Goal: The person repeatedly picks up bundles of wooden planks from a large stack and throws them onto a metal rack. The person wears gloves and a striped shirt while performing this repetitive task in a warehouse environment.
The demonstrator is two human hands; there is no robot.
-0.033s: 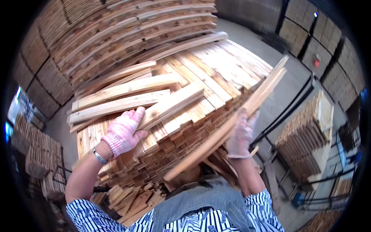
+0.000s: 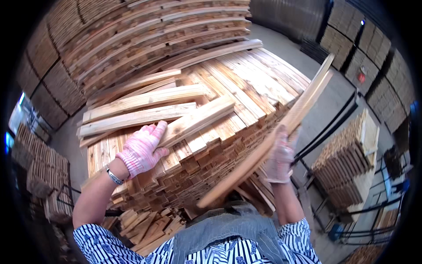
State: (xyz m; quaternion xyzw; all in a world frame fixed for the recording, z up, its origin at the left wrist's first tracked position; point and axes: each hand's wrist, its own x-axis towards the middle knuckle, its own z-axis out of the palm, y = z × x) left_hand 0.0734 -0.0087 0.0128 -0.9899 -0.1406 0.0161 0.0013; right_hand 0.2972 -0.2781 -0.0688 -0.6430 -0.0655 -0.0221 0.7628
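Long timber (image 2: 256,158) aslant in the right grip (image 2: 280,156)

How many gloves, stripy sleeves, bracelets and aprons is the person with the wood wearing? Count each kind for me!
Gloves: 2
Stripy sleeves: 2
Bracelet: 1
Grey apron: 1
Total: 6
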